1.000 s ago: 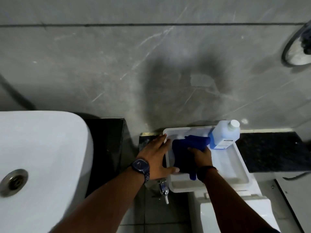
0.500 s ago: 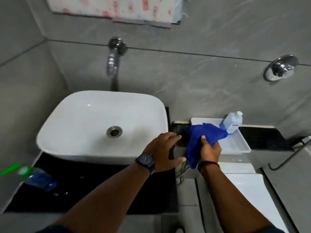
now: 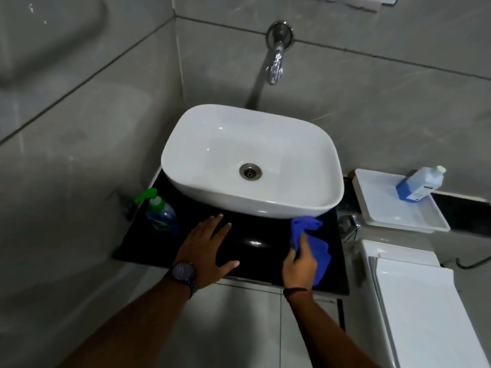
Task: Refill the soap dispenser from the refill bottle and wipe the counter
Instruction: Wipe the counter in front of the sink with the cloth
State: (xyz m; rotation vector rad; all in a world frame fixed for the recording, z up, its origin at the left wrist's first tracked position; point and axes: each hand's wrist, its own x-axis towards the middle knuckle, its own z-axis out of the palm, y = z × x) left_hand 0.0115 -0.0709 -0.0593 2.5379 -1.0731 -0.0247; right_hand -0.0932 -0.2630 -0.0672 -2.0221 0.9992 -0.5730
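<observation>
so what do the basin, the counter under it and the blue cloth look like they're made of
The basin looks like glazed white ceramic: smooth, glossy, with highlights inside the bowl. The counter looks like polished black stone, perhaps granite, as it mirrors a bright glare. The blue cloth looks like soft fabric, possibly microfibre: matte, crumpled into folds.

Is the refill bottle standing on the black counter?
No, the refill bottle stands on the white tray, to the right of the sink.
</observation>
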